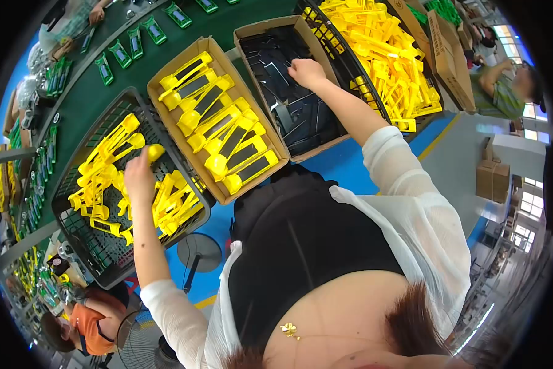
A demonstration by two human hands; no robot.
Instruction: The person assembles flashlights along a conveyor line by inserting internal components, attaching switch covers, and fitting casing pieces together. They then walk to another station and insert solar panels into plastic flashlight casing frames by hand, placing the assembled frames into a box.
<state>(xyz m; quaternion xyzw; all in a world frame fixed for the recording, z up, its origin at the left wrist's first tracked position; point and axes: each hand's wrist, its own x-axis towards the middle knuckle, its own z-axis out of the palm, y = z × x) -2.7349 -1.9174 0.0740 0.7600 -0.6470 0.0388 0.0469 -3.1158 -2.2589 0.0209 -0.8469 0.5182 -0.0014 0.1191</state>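
My left hand [140, 178] is closed on a yellow plastic part [156, 152] with a rounded end, above a dark plastic crate [98, 261]. Similar yellow parts [107, 160] lie piled in that crate. My right hand [307, 72] reaches into a cardboard box of flat black pieces [288, 117]. Its fingers are drawn together at one black piece, and their tips are partly hidden. Between my hands, a long cardboard box [220, 192] holds a row of yellow parts with black pieces [230, 144] set in them.
At the upper right, a black crate [375, 101] is heaped with yellow parts. Green parts [135, 42] stand in rows on a green work surface [184, 38]. A floor fan [144, 341] is at the lower left. Other people [95, 320] are around the workplace.
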